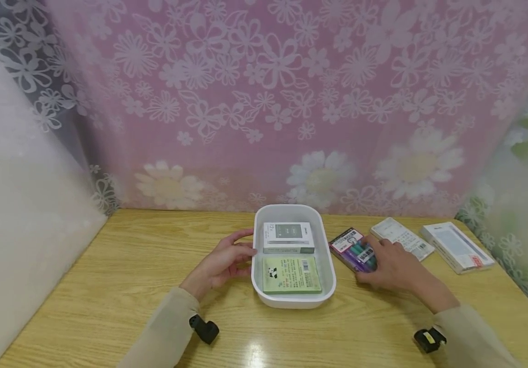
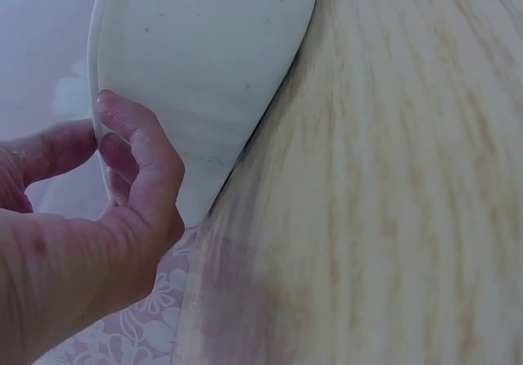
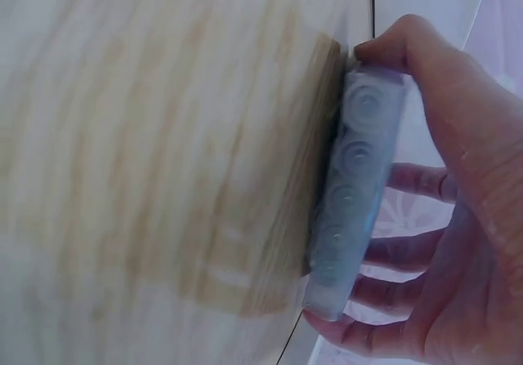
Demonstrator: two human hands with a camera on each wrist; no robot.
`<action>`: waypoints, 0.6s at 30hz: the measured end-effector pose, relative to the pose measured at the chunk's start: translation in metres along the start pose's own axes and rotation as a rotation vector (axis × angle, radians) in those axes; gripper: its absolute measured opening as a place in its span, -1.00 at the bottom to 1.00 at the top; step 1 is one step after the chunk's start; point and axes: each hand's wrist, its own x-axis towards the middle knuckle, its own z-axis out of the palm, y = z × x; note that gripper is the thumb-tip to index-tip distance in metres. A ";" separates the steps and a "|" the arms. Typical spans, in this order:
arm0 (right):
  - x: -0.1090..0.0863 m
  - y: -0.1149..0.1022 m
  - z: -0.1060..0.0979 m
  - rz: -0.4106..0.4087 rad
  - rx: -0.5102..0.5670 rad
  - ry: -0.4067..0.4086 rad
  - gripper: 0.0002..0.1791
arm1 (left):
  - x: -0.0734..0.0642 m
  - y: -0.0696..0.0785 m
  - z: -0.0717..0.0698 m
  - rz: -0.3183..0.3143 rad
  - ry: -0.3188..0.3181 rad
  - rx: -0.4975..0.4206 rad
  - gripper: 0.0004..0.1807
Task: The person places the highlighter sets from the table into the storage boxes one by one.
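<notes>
A white plastic bin (image 1: 291, 302) stands at mid-table, holding a white and grey-green box (image 1: 288, 236) and a light green packet with a panda (image 1: 291, 275). My left hand (image 1: 221, 261) is at its left side; in the left wrist view, thumb and fingers pinch the rim of the bin (image 2: 204, 46). To the right of the bin, my right hand (image 1: 394, 266) grips a clear pack of purple and green pens (image 1: 353, 251). The right wrist view shows the round pen ends of the pack (image 3: 350, 189), its edge slightly off or against the wood; I cannot tell which.
Behind the right hand lies a white packet with a barcode (image 1: 404, 237). Farther right is a white box with a pale blue front and red label (image 1: 457, 246). The wooden table (image 1: 153, 255) ends at a pink flowered curtain (image 1: 245, 128).
</notes>
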 end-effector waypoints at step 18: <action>-0.016 0.008 -0.012 -0.072 0.059 0.193 -0.13 | 0.000 0.000 -0.002 0.000 -0.010 -0.007 -0.28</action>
